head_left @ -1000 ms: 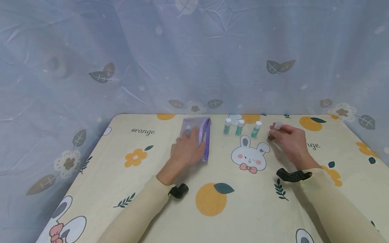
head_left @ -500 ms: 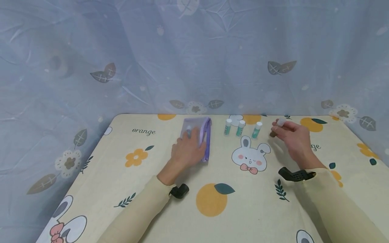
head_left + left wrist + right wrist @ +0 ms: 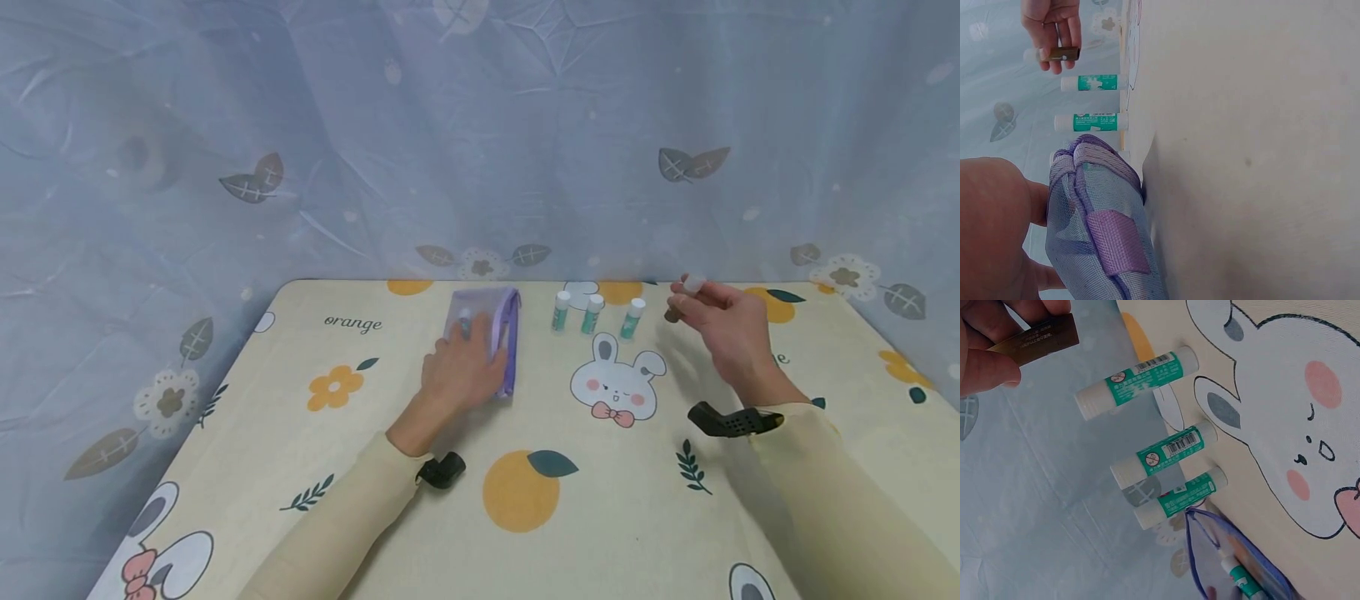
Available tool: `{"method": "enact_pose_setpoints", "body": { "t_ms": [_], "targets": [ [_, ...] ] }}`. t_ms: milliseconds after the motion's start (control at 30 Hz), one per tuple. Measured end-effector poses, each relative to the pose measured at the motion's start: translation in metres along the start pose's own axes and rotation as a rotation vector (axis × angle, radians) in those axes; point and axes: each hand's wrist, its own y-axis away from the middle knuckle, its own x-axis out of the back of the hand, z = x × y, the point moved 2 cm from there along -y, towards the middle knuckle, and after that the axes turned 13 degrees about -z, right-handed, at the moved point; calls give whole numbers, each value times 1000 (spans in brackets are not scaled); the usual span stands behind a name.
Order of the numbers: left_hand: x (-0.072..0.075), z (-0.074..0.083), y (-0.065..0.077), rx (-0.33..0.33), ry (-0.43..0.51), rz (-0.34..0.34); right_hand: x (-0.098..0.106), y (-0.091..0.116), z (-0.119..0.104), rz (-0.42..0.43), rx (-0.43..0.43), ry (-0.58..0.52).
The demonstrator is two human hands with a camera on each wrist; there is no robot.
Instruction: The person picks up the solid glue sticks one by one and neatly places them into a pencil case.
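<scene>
My left hand (image 3: 465, 367) is on a purple mesh zip pouch (image 3: 504, 342) lying on the table, its fingers bent against the mesh and holding it. The mouth of the pouch gapes to the right. One green-and-white glue stick (image 3: 1241, 576) shows inside. My right hand (image 3: 731, 333) pinches a small brown tube (image 3: 1065, 54) with a whitish cap (image 3: 693, 284), raised above the table. To its left stand three upright glue sticks, the nearest glue stick (image 3: 632, 320) apart from the middle glue stick (image 3: 591, 315) and the left glue stick (image 3: 560, 313). Lettering on the tube is too small to read.
A cream tablecloth (image 3: 375, 508) printed with oranges, flowers and a rabbit covers the table. Behind the far edge hangs a blue-grey patterned curtain (image 3: 465, 150). Black wrist cameras sit on both wrists, the left camera (image 3: 442, 472) close above the cloth.
My right hand has lifted the brown tube higher and moved slightly right, away from the standing glue sticks. The left hand and pouch have stayed put.
</scene>
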Motion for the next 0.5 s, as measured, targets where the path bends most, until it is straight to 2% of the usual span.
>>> {"method": "enact_pose_setpoints", "body": {
  "t_ms": [267, 500],
  "targets": [
    [-1, 0, -1, -4, 4, 3, 1, 1, -9, 19, 18, 20],
    [0, 0, 0, 3, 4, -7, 0, -1, -16, 3, 28, 21]
  ]
}}
